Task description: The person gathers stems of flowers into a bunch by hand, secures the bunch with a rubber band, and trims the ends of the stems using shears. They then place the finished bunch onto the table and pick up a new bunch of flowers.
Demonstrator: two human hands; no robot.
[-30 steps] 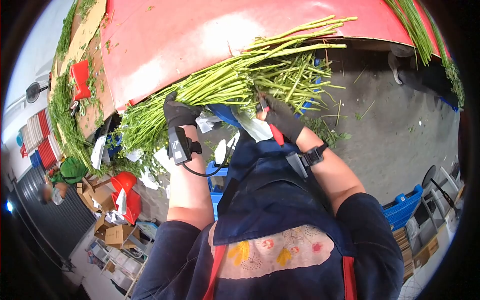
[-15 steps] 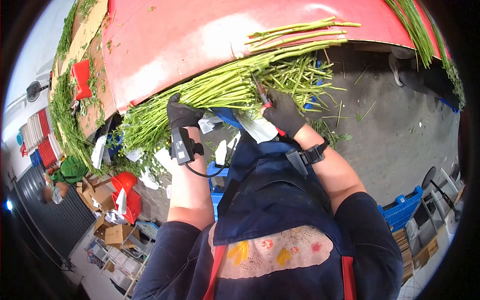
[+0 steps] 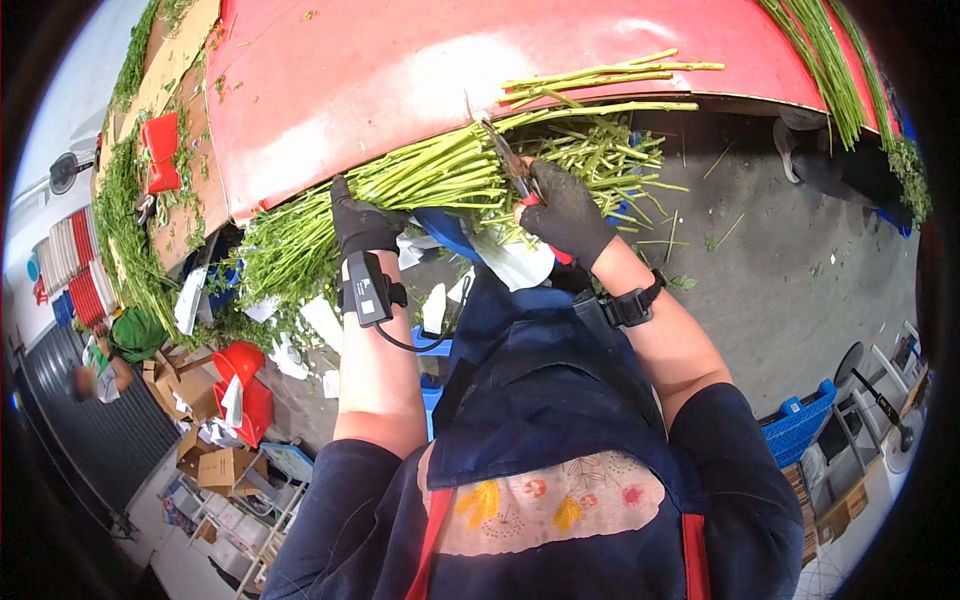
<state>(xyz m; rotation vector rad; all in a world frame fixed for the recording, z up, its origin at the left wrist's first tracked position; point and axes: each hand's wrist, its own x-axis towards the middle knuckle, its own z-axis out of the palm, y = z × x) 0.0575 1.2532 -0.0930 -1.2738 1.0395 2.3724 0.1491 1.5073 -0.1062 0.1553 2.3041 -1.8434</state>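
A bundle of green stems lies along the near edge of the red tabletop, leafy ends to the left and cut ends to the right. My left hand, in a dark glove, is closed around the bundle from the near side. In my gloved right hand are pruning shears with red handles. Their blades point up and left at the bundle's cut ends. Short cut stem pieces are heaped just beyond my right hand, over something blue.
Several loose stems rest on the red tabletop. More long stems hang over its right side. Cardboard boxes and a red chair-like item stand at lower left. A blue crate is at right. Another person is far left.
The shears have moved up and left across the bundle. Fewer long stems now stick out to the right, and the bundle's end is more even. My left hand stays on the stems.
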